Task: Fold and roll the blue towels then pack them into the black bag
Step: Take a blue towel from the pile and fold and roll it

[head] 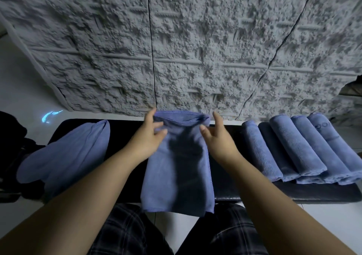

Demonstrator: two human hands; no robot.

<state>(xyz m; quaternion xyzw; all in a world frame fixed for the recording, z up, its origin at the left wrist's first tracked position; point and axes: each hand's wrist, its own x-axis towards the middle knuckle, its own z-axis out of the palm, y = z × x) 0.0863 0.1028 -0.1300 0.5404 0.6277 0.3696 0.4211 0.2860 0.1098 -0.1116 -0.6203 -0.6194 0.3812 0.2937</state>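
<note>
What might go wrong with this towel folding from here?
The folded towel hangs over the bench's near edge, so it may slide off toward the floor. Both hands, left and right, are at its far corners only, so the layers could shift apart. The rolled towels lean on each other and might unroll if bumped.

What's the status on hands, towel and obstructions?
Left hand and right hand open at folded towel far end. Rolled towels right, unrolled pile left. Nothing obstructing.
</note>
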